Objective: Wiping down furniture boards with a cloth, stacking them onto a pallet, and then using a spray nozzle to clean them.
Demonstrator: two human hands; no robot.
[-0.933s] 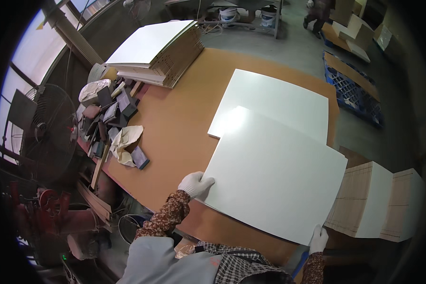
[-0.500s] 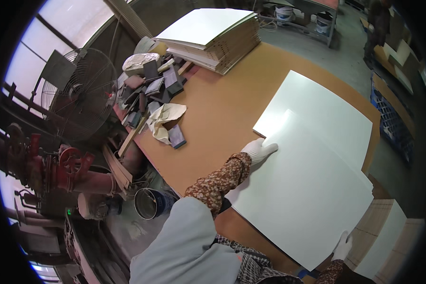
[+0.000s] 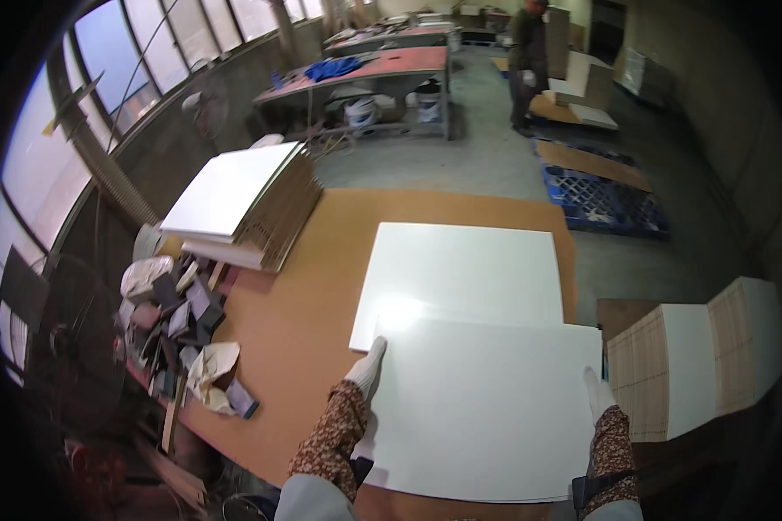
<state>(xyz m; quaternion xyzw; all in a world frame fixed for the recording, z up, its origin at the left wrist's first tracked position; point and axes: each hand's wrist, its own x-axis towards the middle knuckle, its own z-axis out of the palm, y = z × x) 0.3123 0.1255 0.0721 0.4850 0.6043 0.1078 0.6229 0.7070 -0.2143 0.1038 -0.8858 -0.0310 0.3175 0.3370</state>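
Note:
A large white panel point(image 3: 478, 408) lies flat at the front of the brown table, between my hands. Its far edge overlaps a second white panel point(image 3: 460, 269) behind it. My left hand point(image 3: 369, 366), in a white glove, grips the left edge close to the far corner. On the opposite edge, my gloved right hand point(image 3: 598, 395) holds the same panel. Fingers on both sides are partly hidden beneath the edges.
A stack of white-faced boards point(image 3: 235, 191) stands at the table's back left. Sanding blocks point(image 3: 187, 308) and a cream cloth point(image 3: 210, 373) lie along the left edge. More boards point(image 3: 686, 373) stand at right. Beyond are a blue pallet point(image 3: 599, 200) and a person point(image 3: 528, 65).
The view has swung up and levelled, bringing the far tables and person into sight. Both hands stay on the front panel; the right one sits farther forward along its edge.

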